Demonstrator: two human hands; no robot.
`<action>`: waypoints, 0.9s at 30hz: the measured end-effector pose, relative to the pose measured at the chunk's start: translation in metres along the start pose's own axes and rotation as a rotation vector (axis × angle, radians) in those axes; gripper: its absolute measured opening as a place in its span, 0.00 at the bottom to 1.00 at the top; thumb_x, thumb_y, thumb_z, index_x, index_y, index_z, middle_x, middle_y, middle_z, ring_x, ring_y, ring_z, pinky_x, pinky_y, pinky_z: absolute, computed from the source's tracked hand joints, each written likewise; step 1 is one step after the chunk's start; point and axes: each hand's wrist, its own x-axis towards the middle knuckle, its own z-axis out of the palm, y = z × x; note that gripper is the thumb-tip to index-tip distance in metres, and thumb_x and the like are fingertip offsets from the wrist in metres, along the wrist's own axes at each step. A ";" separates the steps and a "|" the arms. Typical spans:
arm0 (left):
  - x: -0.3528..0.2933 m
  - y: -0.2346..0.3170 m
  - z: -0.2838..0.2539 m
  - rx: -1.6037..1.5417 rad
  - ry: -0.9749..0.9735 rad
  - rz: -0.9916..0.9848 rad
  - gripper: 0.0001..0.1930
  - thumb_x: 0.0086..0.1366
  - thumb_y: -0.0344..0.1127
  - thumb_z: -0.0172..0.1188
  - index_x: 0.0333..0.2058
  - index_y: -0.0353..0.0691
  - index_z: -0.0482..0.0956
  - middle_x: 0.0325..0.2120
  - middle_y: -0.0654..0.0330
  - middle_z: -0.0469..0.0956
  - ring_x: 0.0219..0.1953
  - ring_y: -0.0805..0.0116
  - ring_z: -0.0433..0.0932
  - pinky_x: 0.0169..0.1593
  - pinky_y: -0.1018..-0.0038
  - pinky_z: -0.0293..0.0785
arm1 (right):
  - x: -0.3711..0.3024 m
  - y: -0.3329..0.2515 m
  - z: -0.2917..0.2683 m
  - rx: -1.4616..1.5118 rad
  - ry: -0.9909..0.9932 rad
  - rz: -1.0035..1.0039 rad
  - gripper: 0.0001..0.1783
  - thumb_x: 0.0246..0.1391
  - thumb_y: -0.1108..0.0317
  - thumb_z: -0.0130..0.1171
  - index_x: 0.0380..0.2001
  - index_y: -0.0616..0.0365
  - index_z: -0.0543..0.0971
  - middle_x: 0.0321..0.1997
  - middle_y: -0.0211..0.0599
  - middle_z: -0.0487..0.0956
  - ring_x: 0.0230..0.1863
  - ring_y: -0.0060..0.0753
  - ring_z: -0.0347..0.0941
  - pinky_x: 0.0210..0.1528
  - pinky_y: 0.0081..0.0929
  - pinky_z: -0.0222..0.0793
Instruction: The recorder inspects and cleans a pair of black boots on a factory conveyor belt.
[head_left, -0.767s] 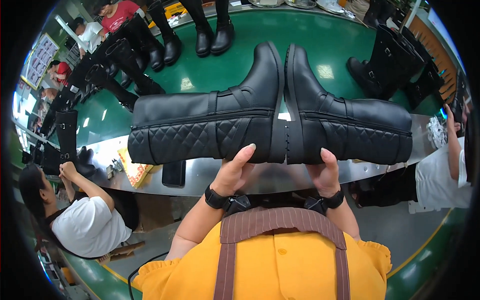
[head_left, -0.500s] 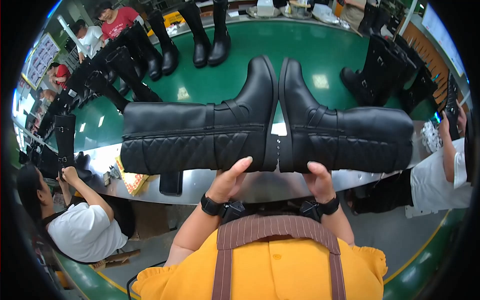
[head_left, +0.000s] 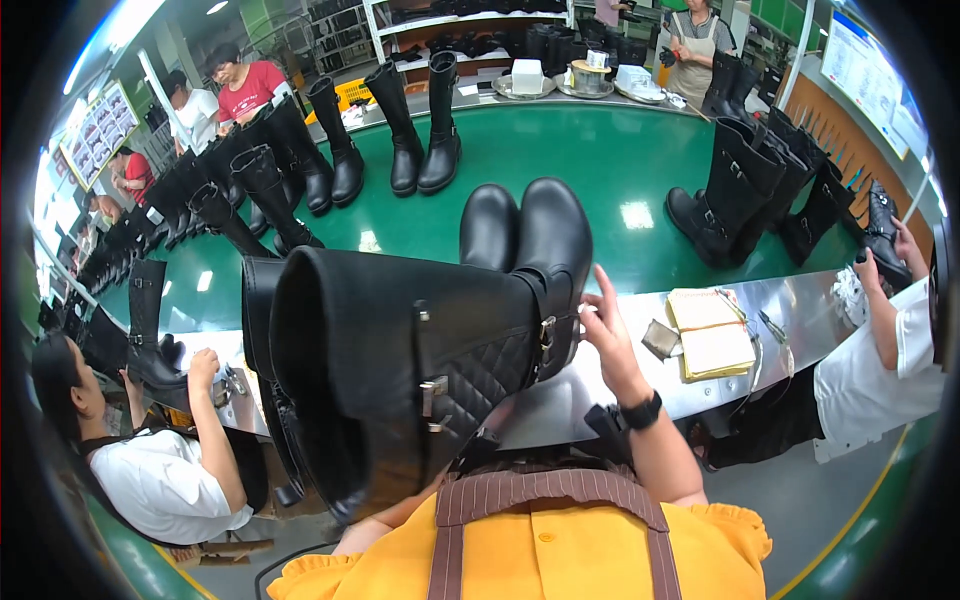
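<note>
A pair of tall black boots lies side by side in front of me, toes away. The nearer boot (head_left: 395,330) shows its wide shaft opening, quilted side panel and metal buckles; the other boot (head_left: 490,228) is mostly behind it. My left forearm (head_left: 385,525) goes in under the shafts, and the boots hide my left hand. At the right side of the nearer boot, by its ankle buckle, is my right hand (head_left: 612,335). Its index finger points up, apart from the others. A small pale spot shows at the fingertips, too small to make out.
A yellow-edged stack of paper (head_left: 712,335) and a small grey pad (head_left: 660,340) lie on the metal ledge (head_left: 800,310). More boots stand on the green table (head_left: 520,140), left and right. One co-worker (head_left: 165,480) sits at left, another (head_left: 870,350) at right.
The boots were held sole to sole across both hands. Now they are side by side, shaft openings toward me, further left. My right hand has moved up beside the ankle buckle; the left went out of sight.
</note>
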 end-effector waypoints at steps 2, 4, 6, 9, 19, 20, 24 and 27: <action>0.000 0.005 0.002 0.041 -0.014 0.061 0.35 0.58 0.41 0.59 0.62 0.41 0.55 0.57 0.56 0.65 0.54 0.62 0.69 0.55 0.65 0.69 | 0.018 0.015 -0.003 0.260 -0.171 -0.025 0.32 0.65 0.51 0.47 0.66 0.54 0.56 0.64 0.41 0.64 0.58 0.31 0.67 0.57 0.35 0.67; 0.005 0.012 0.000 0.053 -0.004 0.139 0.39 0.56 0.42 0.59 0.64 0.43 0.52 0.58 0.56 0.63 0.55 0.60 0.68 0.55 0.64 0.69 | 0.033 0.036 -0.014 0.430 -0.229 0.088 0.30 0.66 0.51 0.45 0.64 0.56 0.60 0.63 0.42 0.66 0.56 0.32 0.69 0.57 0.36 0.66; 0.013 0.021 -0.007 0.030 0.030 0.224 0.42 0.55 0.44 0.59 0.66 0.44 0.48 0.60 0.55 0.61 0.57 0.59 0.67 0.55 0.62 0.69 | 0.044 0.060 -0.030 0.673 -0.330 0.203 0.27 0.64 0.48 0.48 0.57 0.56 0.70 0.54 0.36 0.76 0.52 0.31 0.73 0.56 0.33 0.68; 0.029 0.032 -0.024 -0.148 0.099 0.291 0.48 0.53 0.47 0.60 0.68 0.47 0.43 0.62 0.55 0.59 0.58 0.56 0.65 0.55 0.59 0.68 | 0.053 0.095 -0.054 0.893 -0.103 0.290 0.26 0.64 0.47 0.46 0.53 0.57 0.73 0.43 0.34 0.79 0.43 0.32 0.75 0.48 0.32 0.72; 0.082 -0.020 -0.025 -0.884 0.025 -0.142 0.29 0.72 0.55 0.42 0.63 0.42 0.58 0.57 0.59 0.69 0.56 0.67 0.71 0.59 0.68 0.69 | 0.021 0.127 -0.081 0.966 -0.071 0.236 0.28 0.67 0.50 0.39 0.59 0.59 0.66 0.55 0.38 0.74 0.54 0.37 0.71 0.57 0.35 0.68; 0.085 -0.025 -0.027 -0.912 0.035 -0.160 0.28 0.72 0.54 0.41 0.62 0.41 0.60 0.56 0.58 0.70 0.55 0.66 0.72 0.59 0.67 0.70 | 0.028 0.118 -0.078 0.979 -0.121 0.193 0.28 0.67 0.50 0.38 0.60 0.60 0.66 0.56 0.39 0.73 0.56 0.38 0.71 0.58 0.35 0.67; 0.096 -0.032 -0.048 -1.193 -0.104 -0.040 0.25 0.74 0.50 0.36 0.59 0.38 0.65 0.56 0.53 0.71 0.56 0.60 0.73 0.61 0.62 0.68 | 0.043 0.073 -0.059 0.842 -0.218 0.199 0.29 0.69 0.50 0.35 0.63 0.59 0.63 0.62 0.46 0.70 0.62 0.43 0.66 0.65 0.41 0.62; 0.095 -0.035 -0.060 -1.352 -0.142 0.023 0.24 0.75 0.49 0.36 0.60 0.40 0.65 0.57 0.53 0.70 0.58 0.57 0.71 0.63 0.59 0.66 | 0.033 0.047 -0.041 0.880 -0.231 0.187 0.28 0.68 0.50 0.39 0.63 0.55 0.63 0.65 0.47 0.66 0.62 0.43 0.66 0.64 0.47 0.62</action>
